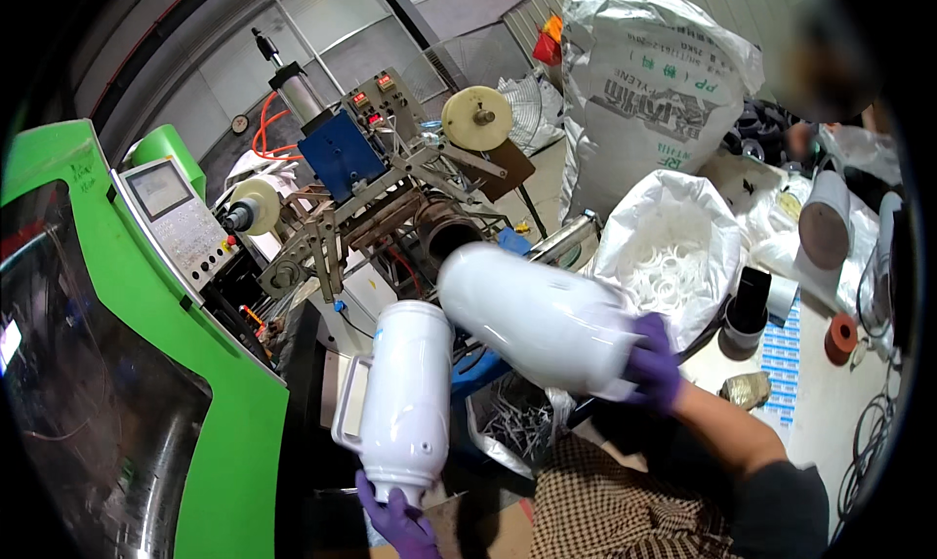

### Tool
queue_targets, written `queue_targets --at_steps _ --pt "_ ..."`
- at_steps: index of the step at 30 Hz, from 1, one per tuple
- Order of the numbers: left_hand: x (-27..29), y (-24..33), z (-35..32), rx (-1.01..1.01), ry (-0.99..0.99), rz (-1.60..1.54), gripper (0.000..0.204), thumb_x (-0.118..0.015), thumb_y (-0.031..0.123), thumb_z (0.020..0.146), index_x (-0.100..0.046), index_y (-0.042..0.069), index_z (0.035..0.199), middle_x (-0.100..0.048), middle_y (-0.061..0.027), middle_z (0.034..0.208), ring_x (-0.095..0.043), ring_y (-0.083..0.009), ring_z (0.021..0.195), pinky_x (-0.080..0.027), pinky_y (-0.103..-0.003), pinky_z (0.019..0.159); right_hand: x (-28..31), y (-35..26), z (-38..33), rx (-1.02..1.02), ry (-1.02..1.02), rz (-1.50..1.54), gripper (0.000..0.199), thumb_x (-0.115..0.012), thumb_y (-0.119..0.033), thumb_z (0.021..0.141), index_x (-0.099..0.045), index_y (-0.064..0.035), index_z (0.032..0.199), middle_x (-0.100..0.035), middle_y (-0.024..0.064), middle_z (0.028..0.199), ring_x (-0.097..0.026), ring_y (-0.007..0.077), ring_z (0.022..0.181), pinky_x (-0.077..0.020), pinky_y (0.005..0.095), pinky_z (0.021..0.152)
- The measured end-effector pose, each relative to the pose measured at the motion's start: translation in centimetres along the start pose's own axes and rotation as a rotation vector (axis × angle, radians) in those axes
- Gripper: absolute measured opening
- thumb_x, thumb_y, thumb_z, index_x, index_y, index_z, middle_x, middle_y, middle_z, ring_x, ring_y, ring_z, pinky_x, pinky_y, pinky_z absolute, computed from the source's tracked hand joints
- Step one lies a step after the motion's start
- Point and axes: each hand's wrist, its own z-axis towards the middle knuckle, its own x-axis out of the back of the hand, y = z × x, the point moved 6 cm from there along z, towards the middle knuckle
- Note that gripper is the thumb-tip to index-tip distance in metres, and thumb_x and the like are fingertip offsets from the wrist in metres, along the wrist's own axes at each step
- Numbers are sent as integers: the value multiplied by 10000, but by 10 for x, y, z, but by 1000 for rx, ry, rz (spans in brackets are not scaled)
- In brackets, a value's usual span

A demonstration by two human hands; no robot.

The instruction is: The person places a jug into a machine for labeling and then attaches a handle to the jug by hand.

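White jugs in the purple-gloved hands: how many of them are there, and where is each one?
2. The left jug, with a handle, is in the left hand; the right jug, tilted, is in the right hand. No other held jug seems hidden.

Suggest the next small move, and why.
Perhaps lower the left hand slightly to avoid a knock: the upper end of its white handled jug looks right beside, possibly touching, the white container in the right hand, whose blur suggests motion.
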Motion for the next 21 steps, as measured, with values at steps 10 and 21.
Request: queue_targets --at_steps 10,21 --pt "-290 70 116 -775 -462 779 664 -803 192 731 -607 209 1365 -445 -174 1525 -353 -469 1420 -330 -640 1123 129 19 -103 -1154 72 761 445 -784 -259 594 -665 24 916 -666 61 884 -632 150 809 -501 290 723" --pt "-397 6 220 -1006 -820 1319 316 -689 339 886 -736 385 1196 -455 -16 1565 -279 -429 1494 -159 -718 1154 58 30 -68 -1003 39 983 336 -807 -286 693 -605 -61 838 -578 -15 814 -522 88 776 -425 263 702"
